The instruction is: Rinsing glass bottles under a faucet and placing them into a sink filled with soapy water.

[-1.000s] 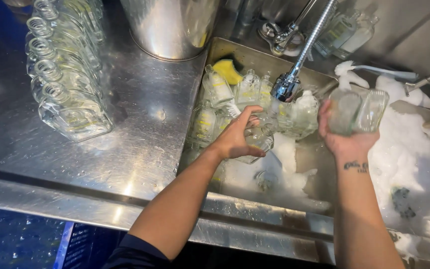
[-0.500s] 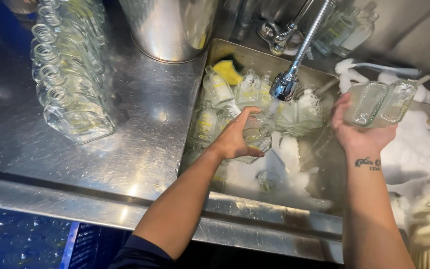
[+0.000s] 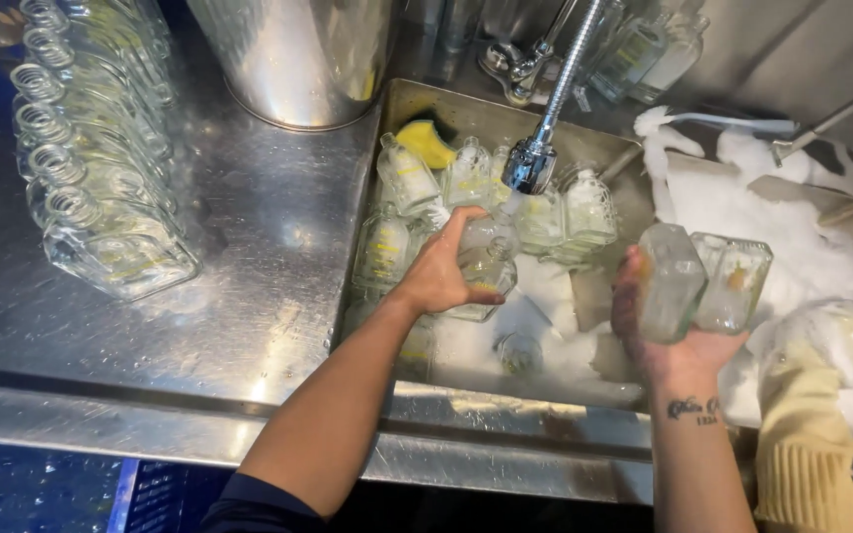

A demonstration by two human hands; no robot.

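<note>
My left hand (image 3: 438,274) grips a clear glass bottle (image 3: 484,268) under the running faucet head (image 3: 530,163), over the steel sink (image 3: 417,104). My right hand (image 3: 665,341) holds two clear flat bottles (image 3: 703,281) side by side, bottoms up, above the sink's right side. Several more clear bottles with pale labels (image 3: 407,178) lie in the sink among foam, beside a yellow sponge (image 3: 426,143).
Rows of rinsed bottles (image 3: 91,168) lie on the steel counter (image 3: 249,296) at the left. A large steel pot (image 3: 298,54) stands behind. A second basin full of foam (image 3: 792,227) is at right, where another person's yellow-gloved arm (image 3: 812,444) reaches in.
My right hand has come back down and toward the middle with its two bottles. My left hand stays under the faucet with its bottle. A yellow-gloved arm has come into view at right.
</note>
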